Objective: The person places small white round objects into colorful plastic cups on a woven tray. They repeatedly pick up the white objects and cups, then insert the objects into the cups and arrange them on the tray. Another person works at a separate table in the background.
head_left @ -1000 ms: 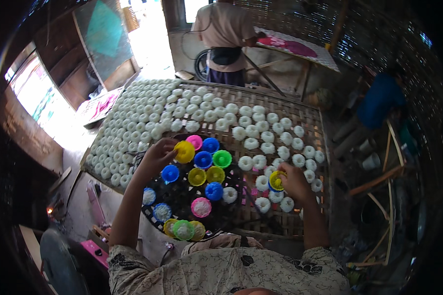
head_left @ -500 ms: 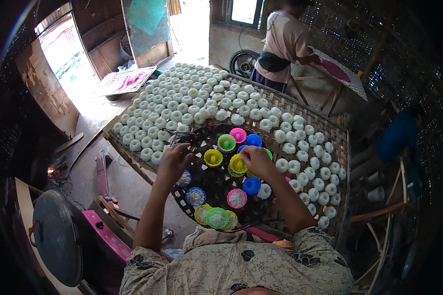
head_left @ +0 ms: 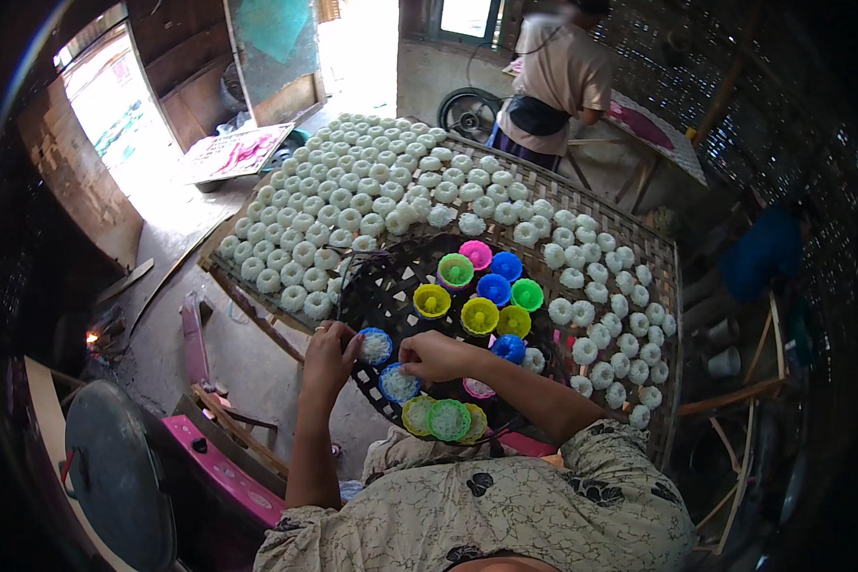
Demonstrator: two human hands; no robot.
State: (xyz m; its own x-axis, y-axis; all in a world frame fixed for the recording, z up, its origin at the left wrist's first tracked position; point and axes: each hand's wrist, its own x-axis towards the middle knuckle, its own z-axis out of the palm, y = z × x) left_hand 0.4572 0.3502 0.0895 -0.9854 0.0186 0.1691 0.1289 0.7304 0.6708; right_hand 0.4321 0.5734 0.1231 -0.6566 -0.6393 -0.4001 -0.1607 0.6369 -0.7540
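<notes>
Head view is showing both hands working over a round dark woven tray [head_left: 372, 286] that is sitting on a big slatted bamboo rack [head_left: 639, 238]. Left hand [head_left: 329, 360] is pinching the rim of a blue cup [head_left: 375, 345] filled with white crumbly stuff; the cup is lying just right of the fingers, upright, round, no long axis. Right hand [head_left: 436, 355] is curling loosely, fingertips hanging just above a second blue filled cup [head_left: 398, 383]; can't tell if it's actually gripping. Left hand is nearer the first cup, right nearer the second. Cups are looking like thin fluted plastic: pink, green, yellow, blue. Rows of white moulded cakes [head_left: 372, 191] are covering the rack beyond, matte and ridged.
</notes>
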